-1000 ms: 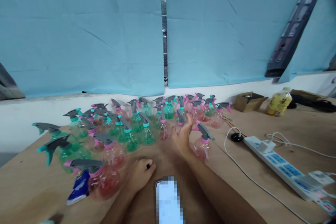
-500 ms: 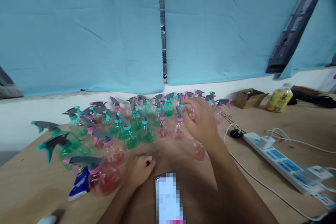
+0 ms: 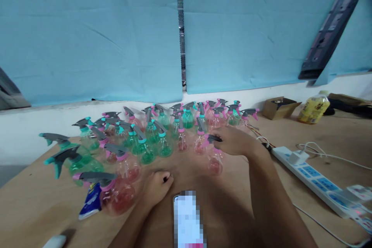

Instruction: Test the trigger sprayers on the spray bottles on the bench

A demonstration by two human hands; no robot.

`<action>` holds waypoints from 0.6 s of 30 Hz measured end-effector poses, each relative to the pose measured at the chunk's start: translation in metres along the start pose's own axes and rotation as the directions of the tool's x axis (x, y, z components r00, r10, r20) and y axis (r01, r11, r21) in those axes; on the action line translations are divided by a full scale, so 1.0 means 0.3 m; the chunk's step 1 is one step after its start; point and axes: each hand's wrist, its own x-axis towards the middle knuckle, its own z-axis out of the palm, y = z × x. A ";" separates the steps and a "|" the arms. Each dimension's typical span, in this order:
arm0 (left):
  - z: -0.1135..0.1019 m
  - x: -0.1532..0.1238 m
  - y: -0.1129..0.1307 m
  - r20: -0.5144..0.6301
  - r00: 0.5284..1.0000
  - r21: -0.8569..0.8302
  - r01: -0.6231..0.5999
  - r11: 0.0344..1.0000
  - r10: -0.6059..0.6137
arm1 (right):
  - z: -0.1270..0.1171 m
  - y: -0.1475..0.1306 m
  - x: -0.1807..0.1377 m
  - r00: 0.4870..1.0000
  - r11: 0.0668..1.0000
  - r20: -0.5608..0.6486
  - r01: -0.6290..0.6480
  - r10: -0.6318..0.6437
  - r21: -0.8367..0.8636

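Note:
Several small spray bottles, green and pink with grey triggers, stand in a crowd (image 3: 151, 135) on the wooden table (image 3: 319, 135). My right hand (image 3: 234, 142) is closed around the grey trigger head of one pink spray bottle (image 3: 215, 161) that stands at the near right edge of the crowd. My left hand (image 3: 157, 188) rests on the table as a loose fist, just right of a large pink bottle (image 3: 116, 193) lying nearest to me. A phone (image 3: 187, 219) lies between my forearms.
A white power strip (image 3: 315, 182) with plugs and cables runs along the right. A small cardboard box (image 3: 280, 107) and a yellow drink bottle (image 3: 314, 107) sit at the back right. A blue packet (image 3: 91, 201) lies under the near pink bottle. Blue sheeting covers the wall.
My right hand rose over the back bottles, then came down and closed on the trigger head of the pink bottle at the near right. My left hand stayed put.

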 end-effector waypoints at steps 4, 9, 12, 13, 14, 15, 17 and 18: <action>0.012 0.004 -0.011 -0.008 1.000 -0.011 -0.006 1.000 0.006 | 0.068 -0.075 0.078 0.982 0.978 -0.103 0.169 -0.156 0.125; 0.013 0.005 -0.015 -0.014 1.000 -0.017 -0.013 1.000 0.012 | 0.208 -0.113 0.183 0.938 0.870 -0.263 0.316 -0.227 0.379; 0.010 0.005 -0.015 -0.008 1.000 -0.027 -0.021 0.999 0.021 | 0.302 -0.127 0.223 0.937 0.792 -0.286 0.325 -0.199 0.517; 0.011 0.005 -0.016 -0.007 1.000 -0.033 -0.026 0.999 0.026 | 0.331 -0.133 0.232 0.938 0.761 -0.286 0.331 -0.198 0.558; 0.013 0.005 -0.018 -0.007 1.000 -0.036 -0.030 0.999 0.030 | 0.358 -0.140 0.239 0.937 0.723 -0.286 0.338 -0.199 0.603; 0.016 0.006 -0.020 -0.008 1.000 -0.036 -0.030 0.999 0.030 | 0.381 -0.147 0.244 0.937 0.678 -0.288 0.345 -0.200 0.650; 0.021 0.006 -0.023 -0.011 1.000 -0.034 -0.023 0.999 0.022 | 0.413 -0.160 0.251 0.940 0.573 -0.283 0.342 -0.192 0.745; 0.022 0.006 -0.023 -0.009 1.000 -0.034 -0.018 0.999 0.018 | 0.421 -0.165 0.252 0.945 0.523 -0.270 0.328 -0.187 0.787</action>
